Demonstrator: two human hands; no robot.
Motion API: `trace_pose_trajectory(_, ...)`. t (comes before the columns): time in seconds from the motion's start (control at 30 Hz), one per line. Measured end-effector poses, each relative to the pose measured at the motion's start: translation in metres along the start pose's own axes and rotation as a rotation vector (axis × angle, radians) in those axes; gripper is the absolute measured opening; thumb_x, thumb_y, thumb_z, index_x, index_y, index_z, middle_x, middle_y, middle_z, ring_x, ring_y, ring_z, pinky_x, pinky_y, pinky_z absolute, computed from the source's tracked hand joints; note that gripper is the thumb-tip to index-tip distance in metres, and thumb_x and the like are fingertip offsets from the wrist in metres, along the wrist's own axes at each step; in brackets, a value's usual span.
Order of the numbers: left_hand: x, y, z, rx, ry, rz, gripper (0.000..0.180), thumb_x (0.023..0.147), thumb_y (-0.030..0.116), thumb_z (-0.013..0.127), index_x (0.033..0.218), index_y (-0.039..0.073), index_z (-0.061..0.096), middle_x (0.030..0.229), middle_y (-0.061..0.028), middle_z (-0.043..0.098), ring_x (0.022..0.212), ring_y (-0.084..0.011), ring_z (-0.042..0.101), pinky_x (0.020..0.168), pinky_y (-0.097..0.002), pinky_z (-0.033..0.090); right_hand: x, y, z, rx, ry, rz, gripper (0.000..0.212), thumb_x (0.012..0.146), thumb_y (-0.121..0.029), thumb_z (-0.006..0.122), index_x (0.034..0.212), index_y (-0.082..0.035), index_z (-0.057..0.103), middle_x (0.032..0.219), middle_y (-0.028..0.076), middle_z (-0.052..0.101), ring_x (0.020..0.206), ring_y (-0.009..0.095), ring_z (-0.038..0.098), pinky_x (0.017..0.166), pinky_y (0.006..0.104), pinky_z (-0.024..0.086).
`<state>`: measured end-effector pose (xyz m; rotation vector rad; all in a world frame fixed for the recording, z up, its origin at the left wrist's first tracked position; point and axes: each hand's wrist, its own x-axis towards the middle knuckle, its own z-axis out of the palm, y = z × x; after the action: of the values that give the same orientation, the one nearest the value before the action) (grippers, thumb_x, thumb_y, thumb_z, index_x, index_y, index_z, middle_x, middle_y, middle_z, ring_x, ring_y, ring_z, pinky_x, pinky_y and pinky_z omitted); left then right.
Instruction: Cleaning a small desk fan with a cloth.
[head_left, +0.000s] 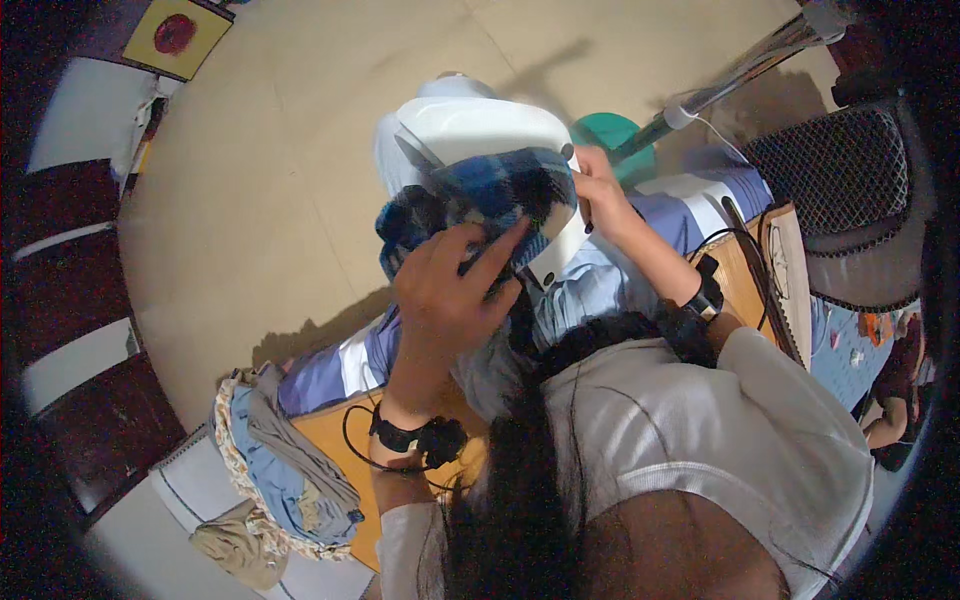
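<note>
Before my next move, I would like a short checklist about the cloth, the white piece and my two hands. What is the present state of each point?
1. Left hand touching the blue plaid cloth: ok.
2. Right hand at the right edge of the white piece: ok.
3. Right hand's hold firm: cannot tell; the grip is partly hidden.
4. Cloth smooth all over: not ok; it is bunched toward its left side.
5. Cloth's underside free of folds: cannot tell; it is hidden.
6. Pile of clothes apart from the cloth: ok; it lies at the lower left.
</note>
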<state>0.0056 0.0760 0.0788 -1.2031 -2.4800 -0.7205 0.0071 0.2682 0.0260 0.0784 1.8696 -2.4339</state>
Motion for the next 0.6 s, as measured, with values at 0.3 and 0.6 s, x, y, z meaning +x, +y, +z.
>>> trace_pose_trajectory(0.3, -0.019, 0.007, 0.006, 0.018, -0.074, 0.017, 0.047, 0.056, 0.018, 0.065, 0.103, 0.020, 0.062, 0.077, -0.0074, 0.053, 0.063, -0.0202, 0.054, 0.054, -0.0310, 0.046, 0.004, -0.017, 0.003, -0.005, -0.038, 0.112, 0.031, 0.080, -0.028, 0.057, 0.087, 0.001, 0.062, 0.082, 0.001, 0.060, 0.078, 0.007, 0.051, 0.071, 0.0223, 0.039)
trace_pose_trajectory(0.6, -0.007, 0.003, 0.005, -0.077, -0.105, -0.012, 0.053, 0.052, 0.016, 0.064, 0.105, 0.018, 0.060, 0.080, -0.0073, 0.054, 0.068, -0.0213, 0.055, 0.057, -0.0316, 0.046, 0.011, -0.001, 0.003, 0.083, 0.093, 0.051, 0.043, 0.076, -0.041, 0.059, 0.079, 0.002, 0.062, 0.071, 0.003, 0.060, 0.064, 0.008, 0.052, 0.059, 0.0209, 0.041)
